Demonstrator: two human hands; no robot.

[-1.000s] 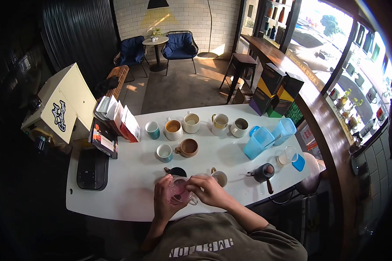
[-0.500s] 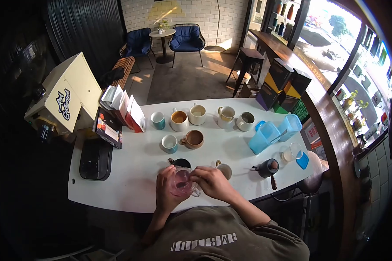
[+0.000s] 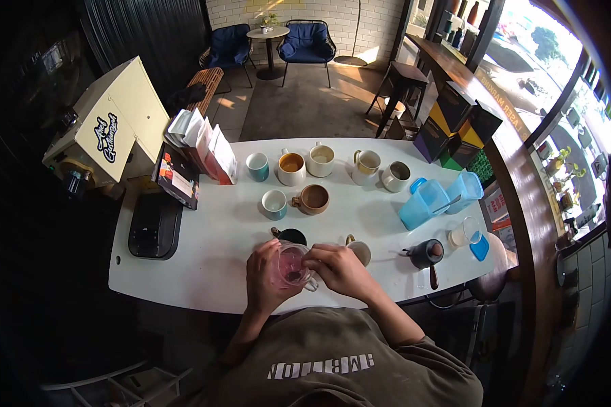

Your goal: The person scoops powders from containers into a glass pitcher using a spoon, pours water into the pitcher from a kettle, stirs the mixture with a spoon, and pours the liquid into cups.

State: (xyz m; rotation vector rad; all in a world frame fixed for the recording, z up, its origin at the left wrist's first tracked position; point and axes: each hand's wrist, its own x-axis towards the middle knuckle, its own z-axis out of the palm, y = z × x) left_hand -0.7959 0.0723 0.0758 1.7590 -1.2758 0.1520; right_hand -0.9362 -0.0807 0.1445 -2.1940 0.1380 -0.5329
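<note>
A clear cup [image 3: 290, 266] with pinkish stuff inside is held near the front edge of the white table [image 3: 204, 271], pretty much wrapped by the curled fingers of the left hand [image 3: 263, 277]. The right hand's [image 3: 338, 268] fingers are bunched up at the rim, though whether anything's pinched there honestly can't be told. A dark mug [image 3: 293, 236] is parked just beyond, partly hidden by the cup.
</note>
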